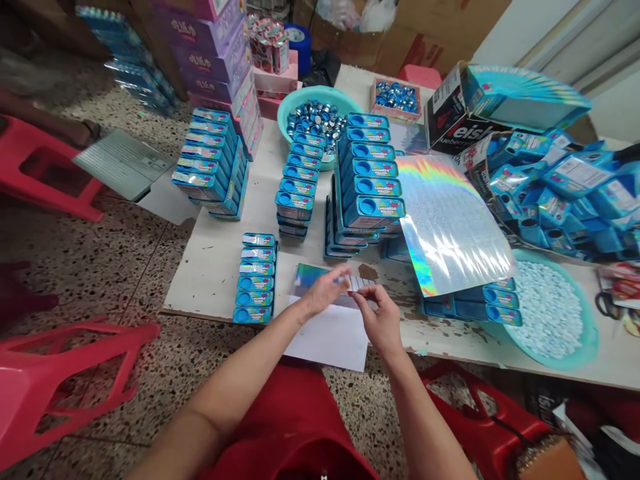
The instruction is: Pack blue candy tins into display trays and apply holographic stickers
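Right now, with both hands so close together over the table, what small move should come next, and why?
Perhaps the left hand should draw one piece off the lined white strip: the right hand pinches the strip, and the left is beside its left end. Whether the left already grips anything is unclear.

The worn white table (205, 277) carries rows of blue boxes (254, 283), some stacked. A turquoise basin (281, 119) of metallic caps (313, 123) stands toward its far side, and a white sheet (327, 340) overhangs the near edge
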`<state>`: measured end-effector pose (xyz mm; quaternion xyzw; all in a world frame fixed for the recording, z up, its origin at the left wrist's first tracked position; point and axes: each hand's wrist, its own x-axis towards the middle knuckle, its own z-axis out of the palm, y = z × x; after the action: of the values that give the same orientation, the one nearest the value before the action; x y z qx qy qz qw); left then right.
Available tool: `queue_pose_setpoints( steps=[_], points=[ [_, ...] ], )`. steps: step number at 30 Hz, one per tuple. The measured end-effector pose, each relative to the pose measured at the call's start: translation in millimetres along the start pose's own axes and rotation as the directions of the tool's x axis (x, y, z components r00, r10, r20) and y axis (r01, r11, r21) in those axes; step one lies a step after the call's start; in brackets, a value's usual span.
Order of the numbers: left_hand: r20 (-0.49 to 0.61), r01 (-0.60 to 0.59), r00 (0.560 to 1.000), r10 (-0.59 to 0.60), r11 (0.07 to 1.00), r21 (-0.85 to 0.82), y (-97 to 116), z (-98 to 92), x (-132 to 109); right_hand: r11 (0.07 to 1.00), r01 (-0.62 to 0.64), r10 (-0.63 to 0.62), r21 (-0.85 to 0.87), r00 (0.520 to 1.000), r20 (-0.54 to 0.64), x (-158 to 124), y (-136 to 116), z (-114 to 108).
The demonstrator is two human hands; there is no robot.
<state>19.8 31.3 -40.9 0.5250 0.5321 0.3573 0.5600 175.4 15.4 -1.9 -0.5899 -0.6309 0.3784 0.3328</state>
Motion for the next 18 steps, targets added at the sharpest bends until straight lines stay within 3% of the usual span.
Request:
queue_pose_setpoints(
  steps=[1,3,6,11,14,18],
  points=[
    [0.056,0.035,0.998,-0.028,0.993,-0.117,6.3,-1.8,-11.3,0.999,-0.033,0.033,0.041,0.999,0.005,-1.5,-5.9,3.1],
    [0.072,0.154,0.987,-0.143,0.973,-0.175,15.8,-10.7,-33.7,0.985,-0.119,0.119,0.125,0.993,0.011,-5.4,-15.6,16.2],
    [-0.075,0.271,0.959,-0.272,0.962,-0.025,21.4,-41.1,-66.1,0.945,-0.232,0.228,0.232,0.973,0.047,-13.0,-28.7,54.3],
    [-0.301,0.342,0.917,-0.261,0.904,0.257,12.1,-121.1,-114.5,0.952,-0.218,0.204,0.217,0.975,0.084,-22.8,-57.1,140.9],
    [-0.321,0.345,0.918,-0.235,0.871,0.350,-1.6,-157.4,-125.9,0.970,-0.192,0.183,0.152,0.981,0.069,-22.0,-70.7,180.5],
    [-0.313,0.356,0.919,-0.240,0.846,0.396,-22.7,-174.9,-119.9,0.986,-0.158,0.158,0.059,0.987,-0.001,-20.2,-73.5,206.4]
  ],
)
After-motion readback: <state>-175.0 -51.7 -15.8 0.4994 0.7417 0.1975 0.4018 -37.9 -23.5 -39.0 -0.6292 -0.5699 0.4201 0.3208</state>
